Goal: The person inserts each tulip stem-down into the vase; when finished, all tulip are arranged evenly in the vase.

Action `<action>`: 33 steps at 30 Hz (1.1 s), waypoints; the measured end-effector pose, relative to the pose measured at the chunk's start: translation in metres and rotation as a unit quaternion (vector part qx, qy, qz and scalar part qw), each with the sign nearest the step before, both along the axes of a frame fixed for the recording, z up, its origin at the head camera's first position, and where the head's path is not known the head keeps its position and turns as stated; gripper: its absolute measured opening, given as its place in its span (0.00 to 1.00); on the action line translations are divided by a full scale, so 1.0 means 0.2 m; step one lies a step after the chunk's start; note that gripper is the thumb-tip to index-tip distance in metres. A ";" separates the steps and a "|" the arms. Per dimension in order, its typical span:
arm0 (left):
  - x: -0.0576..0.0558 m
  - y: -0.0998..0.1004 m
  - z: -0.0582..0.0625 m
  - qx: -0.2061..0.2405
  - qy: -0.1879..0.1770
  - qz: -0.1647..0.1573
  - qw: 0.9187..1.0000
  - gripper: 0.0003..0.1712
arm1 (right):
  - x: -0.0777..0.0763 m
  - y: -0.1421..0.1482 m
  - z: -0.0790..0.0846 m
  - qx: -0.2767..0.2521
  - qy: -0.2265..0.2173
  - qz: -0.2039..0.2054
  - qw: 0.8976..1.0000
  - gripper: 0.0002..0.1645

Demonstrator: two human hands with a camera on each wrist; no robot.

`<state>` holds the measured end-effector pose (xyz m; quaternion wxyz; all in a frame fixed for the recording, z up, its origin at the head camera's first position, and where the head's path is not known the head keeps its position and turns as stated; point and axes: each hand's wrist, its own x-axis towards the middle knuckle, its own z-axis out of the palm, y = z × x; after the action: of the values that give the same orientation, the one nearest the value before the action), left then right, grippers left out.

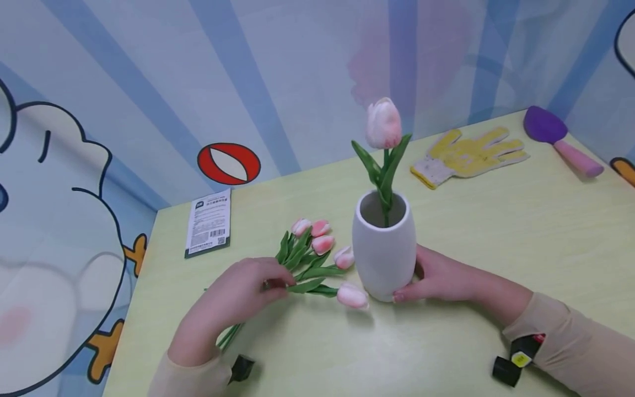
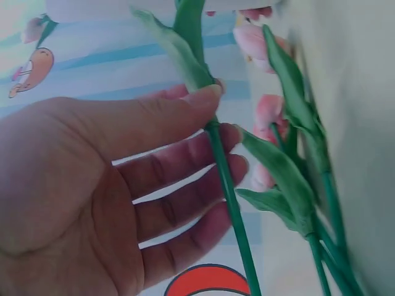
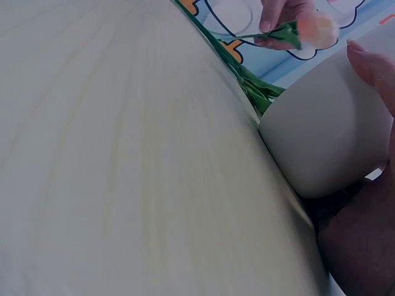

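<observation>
My left hand (image 1: 248, 284) pinches the green stem (image 2: 229, 185) of an artificial tulip between thumb and fingers, just below its leaves. This tulip's pale pink bloom (image 1: 353, 296) points right, toward the vase. Behind it, several other pink tulips (image 1: 322, 244) lie in a loose bunch on the table. The white vase (image 1: 384, 259) stands upright, with one tulip (image 1: 383, 124) rising out of its mouth. Low on the vase's right side, my right hand (image 1: 439, 275) grips it, thumb at the front near the base; its other fingers are mostly hidden behind the vase.
A printed packet (image 1: 208, 223) lies at the back left of the table. Toward the back right are a yellow and white work glove (image 1: 468, 156) and a purple trowel (image 1: 545, 125) with a pink handle. A patterned cloth wall (image 1: 297, 82) borders the table's far side.
</observation>
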<state>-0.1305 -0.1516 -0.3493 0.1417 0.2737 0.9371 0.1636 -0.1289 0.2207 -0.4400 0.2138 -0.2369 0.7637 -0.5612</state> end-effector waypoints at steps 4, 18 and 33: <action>0.01 0.01 0.02 0.033 0.022 -0.003 0.999 0.11 | 0.00 0.02 0.00 0.004 0.001 -0.001 1.000 0.54; 0.02 -0.03 0.05 0.126 0.083 0.011 0.989 0.14 | 0.02 0.05 0.01 0.003 -0.003 -0.004 1.000 0.54; 0.03 -0.10 0.13 0.192 0.201 0.061 0.959 0.14 | 0.00 0.02 0.00 -0.003 -0.020 -0.004 1.000 0.56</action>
<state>-0.1244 -0.1726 -0.3223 -0.1148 0.2648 0.9124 0.2902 -0.1288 0.2238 -0.4405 0.2261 -0.2231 0.7585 -0.5690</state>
